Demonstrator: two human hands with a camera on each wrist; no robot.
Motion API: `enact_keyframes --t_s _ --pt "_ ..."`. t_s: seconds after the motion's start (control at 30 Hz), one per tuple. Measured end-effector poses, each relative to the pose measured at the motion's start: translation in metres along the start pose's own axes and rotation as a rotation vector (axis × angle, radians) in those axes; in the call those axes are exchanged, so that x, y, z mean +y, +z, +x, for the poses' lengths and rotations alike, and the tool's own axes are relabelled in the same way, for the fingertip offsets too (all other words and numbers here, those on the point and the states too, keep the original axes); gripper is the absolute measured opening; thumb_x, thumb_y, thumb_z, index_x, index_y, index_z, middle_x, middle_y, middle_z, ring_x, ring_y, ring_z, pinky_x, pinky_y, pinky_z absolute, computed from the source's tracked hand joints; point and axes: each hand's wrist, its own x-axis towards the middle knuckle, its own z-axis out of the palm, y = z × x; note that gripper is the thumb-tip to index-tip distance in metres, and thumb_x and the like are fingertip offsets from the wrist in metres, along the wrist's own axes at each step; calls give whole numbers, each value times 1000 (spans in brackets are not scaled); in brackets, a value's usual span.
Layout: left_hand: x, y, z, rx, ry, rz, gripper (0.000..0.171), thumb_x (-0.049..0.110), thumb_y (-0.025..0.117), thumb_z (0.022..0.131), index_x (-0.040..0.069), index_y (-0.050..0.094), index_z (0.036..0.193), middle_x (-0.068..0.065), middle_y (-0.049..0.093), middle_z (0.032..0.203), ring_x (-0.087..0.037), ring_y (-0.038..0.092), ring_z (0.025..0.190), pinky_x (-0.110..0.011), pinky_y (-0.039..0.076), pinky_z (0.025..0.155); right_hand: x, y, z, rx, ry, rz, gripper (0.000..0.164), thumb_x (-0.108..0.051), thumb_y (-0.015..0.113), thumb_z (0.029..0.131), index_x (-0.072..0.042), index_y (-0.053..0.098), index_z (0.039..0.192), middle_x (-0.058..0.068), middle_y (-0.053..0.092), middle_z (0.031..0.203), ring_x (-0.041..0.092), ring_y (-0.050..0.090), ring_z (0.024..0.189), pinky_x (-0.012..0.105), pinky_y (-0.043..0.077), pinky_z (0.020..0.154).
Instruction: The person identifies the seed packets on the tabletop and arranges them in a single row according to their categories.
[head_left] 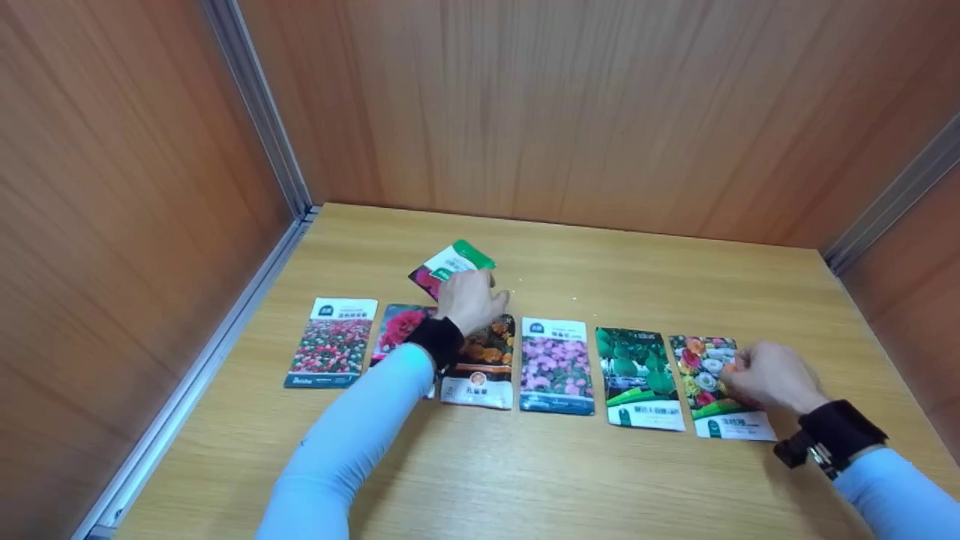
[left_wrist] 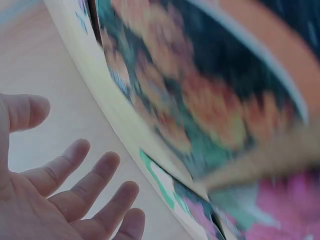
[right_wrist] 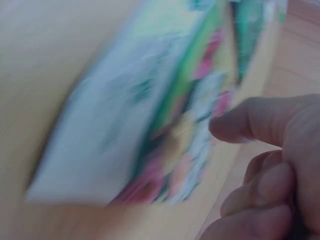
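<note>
My left hand [head_left: 469,301] is over the back edge of the row, fingers relaxed and apart in the left wrist view, gripping nothing. Close to its fingertips lies a slanted seed packet [head_left: 448,262] with a green end and magenta flowers. Below the hand and wrist are an orange-flower packet [head_left: 478,388] and a partly hidden pink-flower packet [head_left: 395,328]. On the right, my right hand [head_left: 776,376] overlaps the edge of a multicoloured-flower packet [head_left: 703,375]. Its thumb is extended and its other fingers loosely curled, with nothing visible between them in the blurred right wrist view.
Other packets in the row show red and pink blooms [head_left: 334,345], lilac-pink blooms [head_left: 556,367] and green gourds [head_left: 636,375]. Small pale specks lie on the wooden table [head_left: 637,277]. Wood-grain panels [head_left: 562,112] stand behind and at both sides.
</note>
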Motion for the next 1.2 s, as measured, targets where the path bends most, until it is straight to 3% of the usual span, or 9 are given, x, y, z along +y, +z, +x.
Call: enact_keyframes --t_s 0.1,0.23,0.33,0.47,0.63,0.9,1.1,1.2 --pt "-13 -10 12 -6 -39 -17 38 44 67 101 7 75 105 -12 76 102 -32 72 95 -48 59 81 -19 -5 14 13 -43 152 36 -40 71 99 -12 62 79 -1 57 69 20 56 63 29 41 52" --pt "-31 -20 26 -18 -114 -59 31 38 61 103 9 71 97 -12 74 101 -31 70 96 -48 58 82 -51 -12 41 -48 -69 414 42 -42 72 101 -3 66 114 18 72 103 31 72 88 38 62 72" --pt "-42 -25 33 -54 -160 -131 28 31 57 105 9 73 112 -12 74 114 -31 69 104 -48 57 88 -73 -16 62 -135 -46 602 54 -36 69 104 2 54 140 27 62 139 40 68 118 49 60 96" --pt "-56 -28 42 -119 -197 -193 37 25 53 106 7 69 134 -14 71 130 -31 65 114 -47 53 99 -97 -16 87 -231 -21 780 65 -31 65 107 2 39 157 28 45 158 45 55 139 54 52 109" --pt "-70 -29 51 -135 -250 -218 43 28 53 104 5 67 137 -14 69 135 -32 62 119 -46 49 106 -123 -9 116 -291 63 969 70 -32 64 108 -1 31 161 28 38 164 43 49 145 52 47 114" --pt "-77 -20 60 -58 -315 -176 43 30 64 96 4 68 129 -17 70 126 -36 62 116 -50 50 101 -169 9 139 -296 215 1166 82 -30 73 102 -12 27 168 22 45 163 37 54 144 42 54 108" --pt "-71 -14 63 -145 -346 -105 59 36 78 91 5 59 137 -19 64 128 -38 55 120 -55 48 104 -190 21 142 -297 277 1228 84 -29 76 100 -16 27 168 21 48 160 37 56 141 44 55 107" --pt "-70 -11 61 -153 -344 -79 65 34 83 88 5 57 140 -20 63 128 -39 54 120 -58 47 105 -198 28 140 -296 301 1243 88 -30 77 99 -17 24 169 21 50 158 37 58 139 43 55 106"
